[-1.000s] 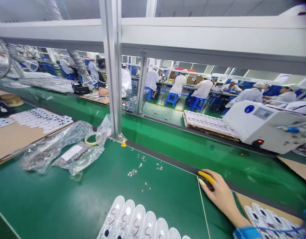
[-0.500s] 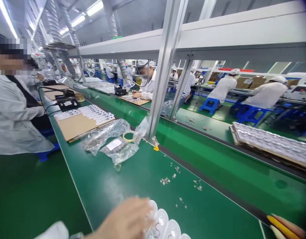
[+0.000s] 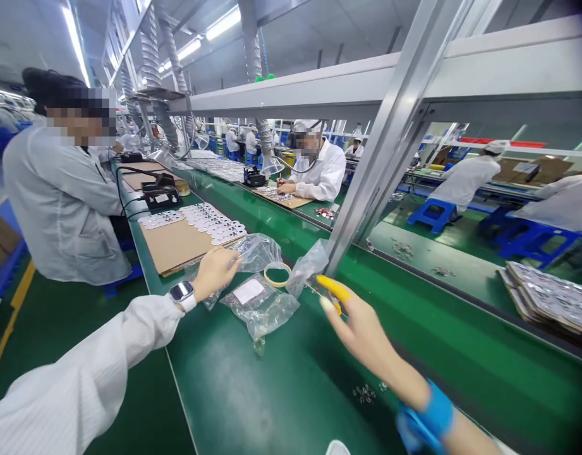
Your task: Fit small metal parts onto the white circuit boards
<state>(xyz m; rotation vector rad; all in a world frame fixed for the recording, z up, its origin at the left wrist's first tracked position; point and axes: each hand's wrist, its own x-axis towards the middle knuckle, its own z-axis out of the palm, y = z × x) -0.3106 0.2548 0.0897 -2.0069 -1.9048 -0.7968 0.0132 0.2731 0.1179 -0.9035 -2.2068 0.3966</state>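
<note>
My left hand (image 3: 217, 272) reaches over a clear plastic bag (image 3: 260, 249), its fingers bent together on the crumpled film. The hand covers much of this bag. My right hand (image 3: 366, 328) is stretched out above the table, with a yellow cover on the index finger and a pale one on the thumb. Those two fingers are apart, with nothing visible between them. Between my hands lie a second clear bag with a white label (image 3: 249, 291) and small parts inside, and a tape roll (image 3: 277, 274). A small yellow piece (image 3: 337, 307) shows behind the right fingers.
Cardboard sheets (image 3: 177, 243) carrying white panels (image 3: 215, 222) lie beyond the bags. Small metal parts (image 3: 365, 394) are scattered near my right forearm. A metal post (image 3: 380, 139) rises beside the green belt (image 3: 414, 297). A co-worker (image 3: 72, 196) sits at left, another (image 3: 319, 167) across the belt.
My left hand has moved forward from the white panels at the bottom edge to the plastic bag. My right hand has come in from the lower right corner. The view has turned left.
</note>
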